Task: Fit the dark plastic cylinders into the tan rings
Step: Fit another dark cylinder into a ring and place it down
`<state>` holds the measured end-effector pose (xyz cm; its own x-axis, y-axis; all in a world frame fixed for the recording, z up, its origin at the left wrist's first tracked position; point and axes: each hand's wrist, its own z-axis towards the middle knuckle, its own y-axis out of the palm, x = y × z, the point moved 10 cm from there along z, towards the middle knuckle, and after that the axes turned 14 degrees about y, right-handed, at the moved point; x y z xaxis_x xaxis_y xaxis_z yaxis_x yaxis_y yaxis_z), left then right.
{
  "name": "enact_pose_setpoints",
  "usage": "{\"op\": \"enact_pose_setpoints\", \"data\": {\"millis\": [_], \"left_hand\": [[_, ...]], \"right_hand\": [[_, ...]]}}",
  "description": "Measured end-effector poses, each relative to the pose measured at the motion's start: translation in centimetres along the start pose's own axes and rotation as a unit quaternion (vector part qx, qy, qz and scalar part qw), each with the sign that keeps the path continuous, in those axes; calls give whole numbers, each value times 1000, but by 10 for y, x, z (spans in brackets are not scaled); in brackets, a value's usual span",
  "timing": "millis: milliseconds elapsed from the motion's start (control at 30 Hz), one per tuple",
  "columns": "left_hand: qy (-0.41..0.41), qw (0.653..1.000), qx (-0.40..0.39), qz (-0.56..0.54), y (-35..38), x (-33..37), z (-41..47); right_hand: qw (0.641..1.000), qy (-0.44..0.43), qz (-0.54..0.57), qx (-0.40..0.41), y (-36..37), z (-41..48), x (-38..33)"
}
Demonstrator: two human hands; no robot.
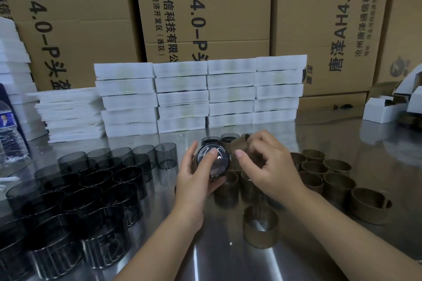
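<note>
Over table [228, 260], left grip [193, 181] clasps dark cylinder [213, 163]; right grip [272, 167] pinches obscured tan ring [238, 143].

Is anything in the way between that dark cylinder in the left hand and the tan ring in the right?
Nothing visible. The left hand holds the dark cylinder close beside the tan ring pinched in the right hand; no other object lies between them.

Around the lone tan ring [260, 227] you have bare desk [217, 262] on its near side and left. Farther left, dark cylinders [80, 189] crowd together; behind and right of it, tan rings [319, 175] cluster; well behind, white foam stacks [201, 96] wall off the back.
</note>
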<state>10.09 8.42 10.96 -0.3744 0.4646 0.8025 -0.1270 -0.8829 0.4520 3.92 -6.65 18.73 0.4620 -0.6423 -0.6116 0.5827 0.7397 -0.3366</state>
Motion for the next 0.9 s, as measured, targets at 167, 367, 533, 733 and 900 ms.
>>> {"op": "enact_pose_setpoints", "data": {"millis": [167, 367, 533, 733, 900], "left_hand": [[-34, 999, -5, -40, 4, -9, 1], [-62, 997, -45, -22, 9, -15, 0], [-71, 995, -73, -11, 13, -20, -4], [-77, 992, -99, -27, 16, -20, -6], [-62, 993, -83, -52, 14, -17, -3]], "right_hand": [[1000, -10, 18, -16, 2, -2, -5], [996, 1, 55, -72, 13, -6, -8], [991, -47, 50, -111, 19, -12, -18], [986, -97, -2, -136, 26, -18, -30], [983, 20, 38, -178, 34, -14, -11]]}}
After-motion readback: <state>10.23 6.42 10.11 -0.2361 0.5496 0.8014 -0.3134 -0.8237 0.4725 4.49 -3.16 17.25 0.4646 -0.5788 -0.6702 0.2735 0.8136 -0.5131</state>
